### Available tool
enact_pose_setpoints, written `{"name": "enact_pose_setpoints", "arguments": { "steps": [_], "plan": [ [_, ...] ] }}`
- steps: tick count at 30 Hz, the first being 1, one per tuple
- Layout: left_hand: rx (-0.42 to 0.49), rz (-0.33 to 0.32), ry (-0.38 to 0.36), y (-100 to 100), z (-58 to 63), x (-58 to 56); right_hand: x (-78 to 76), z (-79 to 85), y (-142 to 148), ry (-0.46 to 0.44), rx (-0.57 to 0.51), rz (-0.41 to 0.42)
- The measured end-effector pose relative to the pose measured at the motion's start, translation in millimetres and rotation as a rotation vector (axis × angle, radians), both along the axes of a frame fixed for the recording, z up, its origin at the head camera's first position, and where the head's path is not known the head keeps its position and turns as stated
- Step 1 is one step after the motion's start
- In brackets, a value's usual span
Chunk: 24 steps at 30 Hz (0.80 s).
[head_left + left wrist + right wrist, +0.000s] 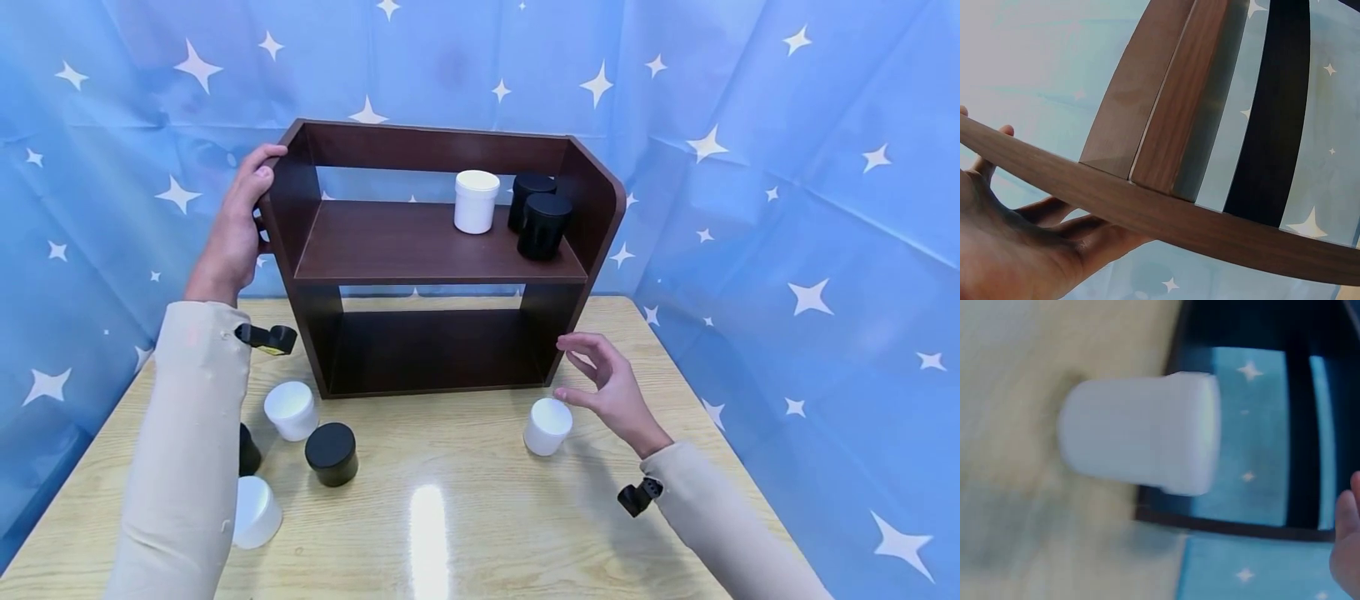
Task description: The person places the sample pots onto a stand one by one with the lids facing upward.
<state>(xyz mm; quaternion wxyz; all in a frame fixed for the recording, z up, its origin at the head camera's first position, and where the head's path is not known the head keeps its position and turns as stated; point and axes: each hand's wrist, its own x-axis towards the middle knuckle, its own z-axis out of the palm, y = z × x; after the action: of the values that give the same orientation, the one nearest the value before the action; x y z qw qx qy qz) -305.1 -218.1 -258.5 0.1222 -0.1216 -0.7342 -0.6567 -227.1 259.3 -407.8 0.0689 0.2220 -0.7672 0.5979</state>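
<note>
A dark brown two-tier shelf (pixel 442 242) stands on the table. My left hand (pixel 234 221) grips the upper edge of its left side panel (pixel 1110 194); in the left wrist view, several fingers lie behind that wood. On the shelf's upper tier, toward the right, are a white lidded jar (pixel 476 202) and two black jars (pixel 543 227). Near the shelf's lower right corner, my right hand (pixel 611 387) hovers with loosely bent fingers and nothing between them. Just below its thumb, another white jar (pixel 547 427) stands upright on the table; the right wrist view shows this jar (pixel 1129 434) apart from the fingers.
Left of centre on the table stand a white jar (pixel 292 411), a black jar (pixel 332 454) and a second white jar (pixel 256 512). Another black jar (pixel 248 452) is partly hidden by my left sleeve. A blue star-patterned curtain (pixel 750 208) surrounds the wooden table (pixel 375 533).
</note>
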Motion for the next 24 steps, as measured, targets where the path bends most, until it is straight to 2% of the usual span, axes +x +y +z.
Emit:
{"name": "enact_pose_setpoints", "arguments": {
  "steps": [10,24],
  "plan": [
    [-0.030,0.030,-0.012,2,-0.3,0.2,-5.4,-44.4,9,-0.139,0.097,-0.115],
    [-0.030,0.038,-0.002,5,-0.8,1.1,-2.2,-85.2,8,-0.291,0.095,-0.079]
  ]
}}
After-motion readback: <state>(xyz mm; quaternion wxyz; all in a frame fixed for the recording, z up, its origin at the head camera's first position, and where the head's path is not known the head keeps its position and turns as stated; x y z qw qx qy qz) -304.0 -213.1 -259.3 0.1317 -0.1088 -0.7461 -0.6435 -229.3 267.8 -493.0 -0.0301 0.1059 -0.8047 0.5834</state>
